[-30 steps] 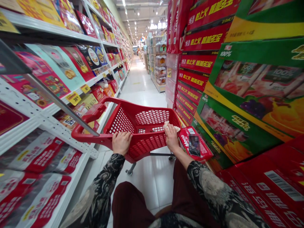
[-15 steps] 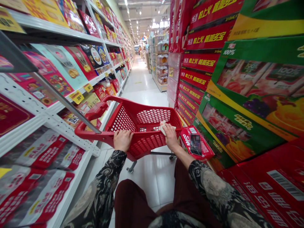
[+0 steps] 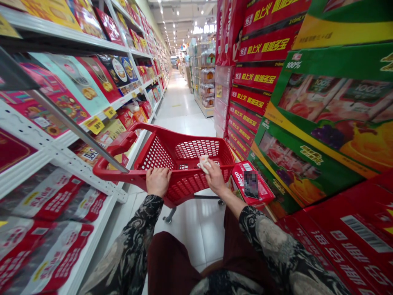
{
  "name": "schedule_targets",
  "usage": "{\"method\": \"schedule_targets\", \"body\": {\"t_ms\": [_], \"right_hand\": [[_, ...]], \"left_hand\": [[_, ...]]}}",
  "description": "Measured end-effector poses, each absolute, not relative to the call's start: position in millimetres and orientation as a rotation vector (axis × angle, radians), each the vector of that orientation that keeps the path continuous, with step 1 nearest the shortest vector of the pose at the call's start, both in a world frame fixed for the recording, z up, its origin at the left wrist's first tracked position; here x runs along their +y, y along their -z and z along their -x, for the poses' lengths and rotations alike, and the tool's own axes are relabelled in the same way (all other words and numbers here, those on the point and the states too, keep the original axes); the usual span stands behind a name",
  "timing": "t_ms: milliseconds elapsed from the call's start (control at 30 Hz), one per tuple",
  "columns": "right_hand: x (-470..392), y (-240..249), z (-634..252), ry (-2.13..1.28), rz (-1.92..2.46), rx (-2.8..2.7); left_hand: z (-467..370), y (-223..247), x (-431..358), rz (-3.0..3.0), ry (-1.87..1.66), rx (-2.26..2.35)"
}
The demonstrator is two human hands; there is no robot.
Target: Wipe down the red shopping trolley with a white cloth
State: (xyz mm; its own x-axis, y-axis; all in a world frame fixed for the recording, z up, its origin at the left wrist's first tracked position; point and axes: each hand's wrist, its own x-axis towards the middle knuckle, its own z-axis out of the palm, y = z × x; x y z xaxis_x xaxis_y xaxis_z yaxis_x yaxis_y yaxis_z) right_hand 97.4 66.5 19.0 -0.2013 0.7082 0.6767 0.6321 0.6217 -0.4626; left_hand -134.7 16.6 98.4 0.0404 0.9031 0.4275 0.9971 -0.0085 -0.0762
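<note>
In front of me stands a red plastic shopping cart (image 3: pixel 187 190) with a mesh basket. My left hand (image 3: pixel 158 181) is closed over the basket's near rim, left of the middle. Farther right along the same rim, my right hand (image 3: pixel 215 178) grips a crumpled whitish cloth (image 3: pixel 204 163), which is pressed against the rim and hangs slightly over the inner side. The inside of the basket holds nothing that I can see. A metal bar (image 3: pixel 80 125) rises from the cart's red handle (image 3: pixel 107 168) toward the upper left.
White shelves (image 3: pixel 55 149) of packaged snacks run along the left. On the right rise stacked red drink cartons (image 3: pixel 258 78) and green juice boxes (image 3: pixel 337 102). A red box (image 3: pixel 250 180) lies by the cart's right end. The tiled aisle (image 3: pixel 181 98) stretches ahead.
My right hand has slid left along the rim with the cloth. My left hand keeps its hold on the rim, and the view has shifted slightly.
</note>
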Motion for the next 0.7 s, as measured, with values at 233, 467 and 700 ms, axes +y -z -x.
{"method": "schedule_targets", "body": {"t_ms": [233,467,700], "right_hand": [[75,-12,-160,0.065,1.395,-1.629],[66,-12,-122,0.057,1.312,-1.892],[82,-13,-163,0.080,1.407,-1.816]], "left_hand": [[133,-94,17,1.957,0.410,-1.901],[131,-97,16,1.954,0.380,-1.927],[132,-95,15,1.951,0.404,-1.928]]}}
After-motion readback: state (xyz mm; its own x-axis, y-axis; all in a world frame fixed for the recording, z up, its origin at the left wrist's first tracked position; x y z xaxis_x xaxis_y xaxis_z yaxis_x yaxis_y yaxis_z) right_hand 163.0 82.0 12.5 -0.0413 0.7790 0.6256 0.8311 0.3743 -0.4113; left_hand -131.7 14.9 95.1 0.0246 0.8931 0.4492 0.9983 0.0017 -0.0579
